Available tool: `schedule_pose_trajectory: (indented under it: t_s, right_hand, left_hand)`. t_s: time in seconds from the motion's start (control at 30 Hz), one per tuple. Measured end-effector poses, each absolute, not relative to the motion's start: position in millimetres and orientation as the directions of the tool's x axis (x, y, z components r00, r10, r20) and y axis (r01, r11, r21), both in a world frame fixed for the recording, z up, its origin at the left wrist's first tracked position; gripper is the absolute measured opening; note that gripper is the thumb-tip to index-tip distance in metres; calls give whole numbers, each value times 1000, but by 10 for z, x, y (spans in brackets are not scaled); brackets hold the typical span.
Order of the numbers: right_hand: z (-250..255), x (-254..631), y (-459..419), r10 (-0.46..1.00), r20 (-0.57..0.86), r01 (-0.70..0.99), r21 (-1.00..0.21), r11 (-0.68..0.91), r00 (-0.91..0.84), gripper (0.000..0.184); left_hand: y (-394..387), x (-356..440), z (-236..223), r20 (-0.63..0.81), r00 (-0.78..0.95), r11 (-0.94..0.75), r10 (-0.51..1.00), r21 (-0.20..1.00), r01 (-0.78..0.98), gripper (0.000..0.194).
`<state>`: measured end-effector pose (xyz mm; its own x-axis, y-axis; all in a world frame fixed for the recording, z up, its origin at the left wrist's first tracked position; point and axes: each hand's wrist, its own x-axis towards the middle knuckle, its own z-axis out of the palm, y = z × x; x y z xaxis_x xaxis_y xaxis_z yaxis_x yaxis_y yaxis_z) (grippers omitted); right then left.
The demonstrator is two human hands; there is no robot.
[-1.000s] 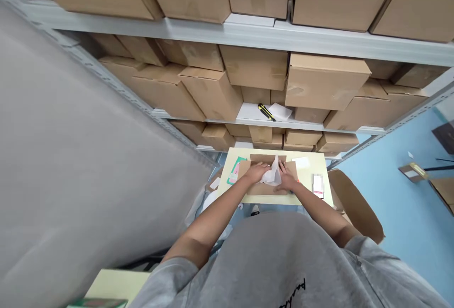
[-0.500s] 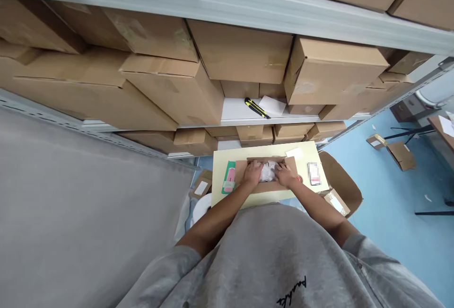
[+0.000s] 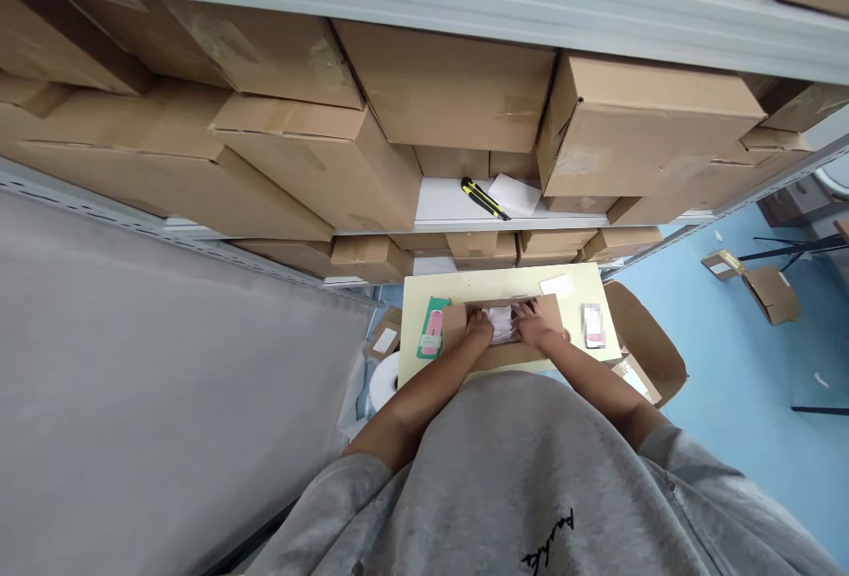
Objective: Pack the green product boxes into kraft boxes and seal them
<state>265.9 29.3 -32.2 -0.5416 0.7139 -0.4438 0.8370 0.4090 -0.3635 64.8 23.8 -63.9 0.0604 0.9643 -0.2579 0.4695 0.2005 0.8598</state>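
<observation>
An open cardboard box [image 3: 455, 326] sits on a pale yellow table, its side flaps folded outward. Inside it lies a white bundle [image 3: 502, 326] that looks like a wrapped thing; what it contains is hidden. My left hand [image 3: 478, 328] is at the bundle's left end, fingers curled down against it. From the right, my right hand [image 3: 531, 325] has its bent fingers on the opposite end. Some of the fingertips are hidden inside the box.
Left of the box lie a green and pink pack [image 3: 433, 328]; right of it, a phone [image 3: 592, 326] and white paper [image 3: 557, 285]. A yellow-black utility knife [image 3: 485, 199] rests on the shelf among cardboard boxes. A large open carton [image 3: 653, 341] stands beside the table [image 3: 478, 280].
The bundle sits flatter and neater in the box. My left hand has turned inward over its left end; my right hand stays at the other end. The whole view has shifted slightly.
</observation>
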Motion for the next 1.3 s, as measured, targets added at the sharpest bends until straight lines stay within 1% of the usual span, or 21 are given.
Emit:
schedule_pose_trajectory:
  t_s: [0.1, 0.17, 0.2, 0.27, 0.3, 0.33, 0.4, 0.47, 0.53, 0.67, 0.73, 0.8, 0.87, 0.93, 0.97, 1.0, 1.03, 1.1, 1.2, 1.23, 1.3]
  right_hand:
    - [-168, 2747, 302, 745, -306, 793, -385, 473, -593, 62]
    - [-69, 2825, 293, 759, -235, 777, -378, 503, -607, 86]
    - [-36, 2864, 289, 753, -229, 772, -365, 520, -616, 103]
    - [-18, 2927, 289, 714, -276, 761, -332, 557, -643, 135]
    - [-33, 2947, 294, 688, -318, 757, -315, 572, -652, 147]
    - [-61, 2958, 302, 663, -361, 754, -300, 584, -656, 155]
    - [-141, 2952, 321, 632, -419, 754, -269, 600, -652, 163]
    - [-220, 2919, 338, 638, -436, 764, -232, 602, -635, 167]
    - [-271, 2879, 349, 659, -431, 776, -193, 600, -616, 169]
    - [-288, 2841, 365, 697, -396, 790, -141, 597, -598, 166]
    - [-293, 2842, 372, 711, -376, 794, -129, 594, -594, 163]
    - [-314, 2846, 373, 717, -373, 798, -131, 588, -589, 161]
    - [-349, 2849, 367, 715, -379, 800, -141, 583, -587, 161]
    - [-385, 2849, 353, 713, -380, 800, -147, 582, -589, 161]
    - [-399, 2849, 344, 713, -378, 798, -146, 584, -591, 161]
    - [-409, 2848, 334, 714, -374, 797, -141, 588, -593, 161]
    - [-415, 2847, 323, 715, -371, 796, -132, 591, -592, 162]
    - [-418, 2846, 304, 721, -367, 797, -111, 593, -587, 162]
    - [-413, 2849, 287, 726, -370, 800, -91, 593, -579, 161]
    - [-412, 2851, 284, 726, -371, 800, -87, 593, -579, 161]
    - [-410, 2857, 279, 727, -370, 799, -80, 595, -579, 161]
  left_hand:
    - [275, 676, -564, -314, 121, 177, 942, 770, 613, 18]
    - [277, 646, -496, -342, 159, 152, 926, 724, 673, 22]
    - [258, 608, -461, -352, 194, 124, 916, 706, 697, 23]
    - [176, 484, -400, -356, 334, -17, 873, 660, 751, 30]
    - [116, 403, -376, -358, 419, -121, 834, 623, 773, 38]
    - [50, 317, -355, -359, 494, -231, 792, 572, 787, 53]
    - [-79, 150, -322, -346, 558, -380, 754, 463, 801, 95]
    - [-163, 30, -298, -298, 558, -439, 775, 382, 813, 131]
    - [-176, -19, -285, -247, 543, -458, 802, 328, 826, 148]
    - [-57, 74, -305, -250, 465, -393, 849, 289, 873, 159]
    - [0, 145, -327, -259, 443, -364, 858, 302, 881, 161]
    - [25, 161, -345, -238, 430, -338, 871, 345, 875, 155]
    - [18, 72, -358, -183, 353, -257, 918, 406, 877, 131]
    - [-19, -132, -378, -132, 94, -27, 987, 442, 897, 92]
    - [-50, -262, -397, -119, -79, 124, 990, 442, 888, 76]
    - [-89, -396, -423, -118, -256, 282, 960, 428, 859, 67]
    - [-134, -523, -459, -135, -370, 391, 919, 404, 827, 64]
    - [-230, -710, -549, -242, -447, 507, 861, 349, 788, 71]
    - [-334, -779, -683, -507, -398, 569, 765, 243, 785, 83]
    - [-347, -763, -710, -570, -389, 588, 723, 213, 781, 82]
    - [-338, -725, -722, -634, -401, 632, 661, 184, 752, 73]
